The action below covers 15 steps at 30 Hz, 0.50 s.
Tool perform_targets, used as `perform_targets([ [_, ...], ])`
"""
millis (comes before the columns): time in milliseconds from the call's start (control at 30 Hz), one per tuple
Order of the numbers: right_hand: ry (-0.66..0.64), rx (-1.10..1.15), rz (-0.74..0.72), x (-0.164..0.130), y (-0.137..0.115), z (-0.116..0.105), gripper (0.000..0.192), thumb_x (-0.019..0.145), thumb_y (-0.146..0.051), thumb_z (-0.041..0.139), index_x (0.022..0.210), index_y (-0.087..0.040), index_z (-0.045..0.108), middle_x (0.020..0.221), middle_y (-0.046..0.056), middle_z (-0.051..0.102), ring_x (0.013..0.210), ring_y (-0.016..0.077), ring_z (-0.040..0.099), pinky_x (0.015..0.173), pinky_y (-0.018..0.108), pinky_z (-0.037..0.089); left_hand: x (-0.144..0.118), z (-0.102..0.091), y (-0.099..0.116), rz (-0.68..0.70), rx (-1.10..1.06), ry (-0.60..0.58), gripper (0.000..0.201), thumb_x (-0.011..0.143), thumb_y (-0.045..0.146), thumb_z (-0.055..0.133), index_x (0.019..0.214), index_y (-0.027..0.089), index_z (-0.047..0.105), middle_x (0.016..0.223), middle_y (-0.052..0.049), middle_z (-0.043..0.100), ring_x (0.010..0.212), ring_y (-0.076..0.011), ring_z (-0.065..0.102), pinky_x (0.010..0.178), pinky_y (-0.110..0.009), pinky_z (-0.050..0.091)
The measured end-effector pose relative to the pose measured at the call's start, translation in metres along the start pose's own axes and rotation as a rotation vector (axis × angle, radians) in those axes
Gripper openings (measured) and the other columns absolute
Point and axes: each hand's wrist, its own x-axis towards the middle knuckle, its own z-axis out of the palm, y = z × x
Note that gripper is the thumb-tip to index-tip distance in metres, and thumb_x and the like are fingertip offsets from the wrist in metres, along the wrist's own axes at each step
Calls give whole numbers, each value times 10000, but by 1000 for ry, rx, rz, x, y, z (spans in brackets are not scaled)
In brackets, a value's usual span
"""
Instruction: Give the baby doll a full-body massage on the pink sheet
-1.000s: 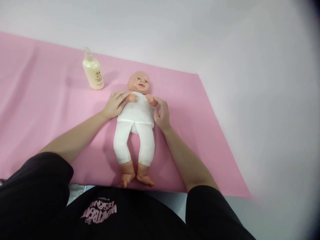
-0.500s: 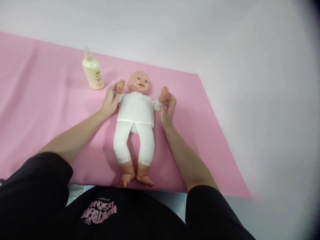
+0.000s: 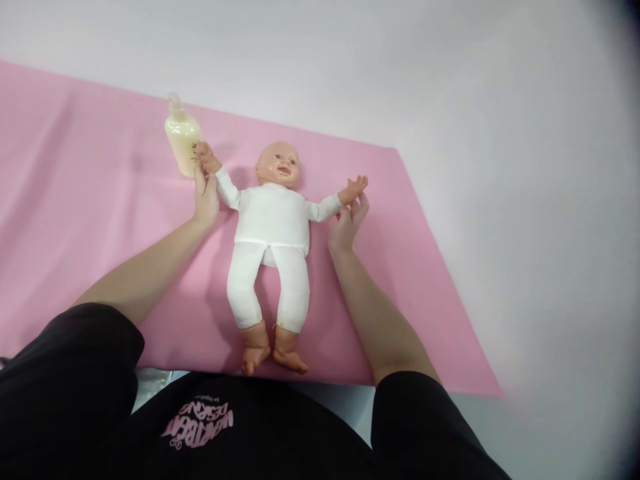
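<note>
We have the baby doll (image 3: 273, 220) lying face up on the pink mat (image 3: 90, 220), its arms spread wide. Our left hand (image 3: 205, 197) is closed around the doll's wrist on that side, and our right hand (image 3: 349, 220) pinches the other wrist just under the doll's open palm. We judge this to be the arm-stretch step; the next move likely calls for a gentle, even pull or fold on both sides, keeping the torso flat. The lotion bottle (image 3: 181, 137) stands upright just beyond the doll's raised hand, almost touching it, and could be knocked over by a wider sweep. The doll's feet lie near the mat's near edge, by our black shirt (image 3: 210, 427). The white bench (image 3: 500, 167) carries the mat.
</note>
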Motion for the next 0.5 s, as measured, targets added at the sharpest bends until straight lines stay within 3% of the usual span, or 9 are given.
perform_targets([
  [67, -42, -48, -100, 1, -18, 5, 554, 1071, -463, 419, 1583, -271, 331, 1662, 182, 417, 1496, 311, 527, 1099, 596, 552, -3, 4, 11, -21, -13, 144, 733, 1073, 770, 271, 1648, 314, 265, 1721, -126, 365, 1617, -275, 327, 1310, -530, 322],
  [100, -73, -82, -126, 0, -26, 7, 550, 1080, -489, 411, 1583, -279, 341, 1647, 176, 432, 1489, 311, 536, 1110, 600, 546, -4, 6, 18, -11, 1, 158, 758, 1049, 795, 317, 1628, 306, 313, 1691, -140, 410, 1588, -295, 378, 1293, -517, 349],
  [267, -223, -205, -145, -11, -55, 13, 481, 1089, -511, 445, 1513, -289, 497, 1452, 137, 631, 1364, 290, 625, 1150, 564, 535, -14, 11, 51, 177, 232, -92, 696, 1048, 726, 391, 1517, 232, 529, 1464, -188, 618, 1391, -366, 556, 1204, -580, 412],
  [367, -390, -233, -255, -14, -63, 16, 397, 1095, -421, 427, 1436, -307, 597, 1376, 104, 706, 1324, 281, 651, 1182, 556, 513, -16, 13, 61, 258, 336, -245, 566, 1058, 569, 444, 1475, 224, 610, 1401, -183, 657, 1298, -376, 590, 1180, -621, 400],
  [500, -492, -267, -312, -13, -66, 19, 405, 1093, -354, 384, 1418, -330, 625, 1404, 80, 711, 1365, 280, 633, 1224, 569, 476, -16, 14, 65, 261, 369, -299, 527, 1031, 486, 480, 1469, 236, 633, 1387, -170, 659, 1268, -373, 589, 1171, -624, 398],
])
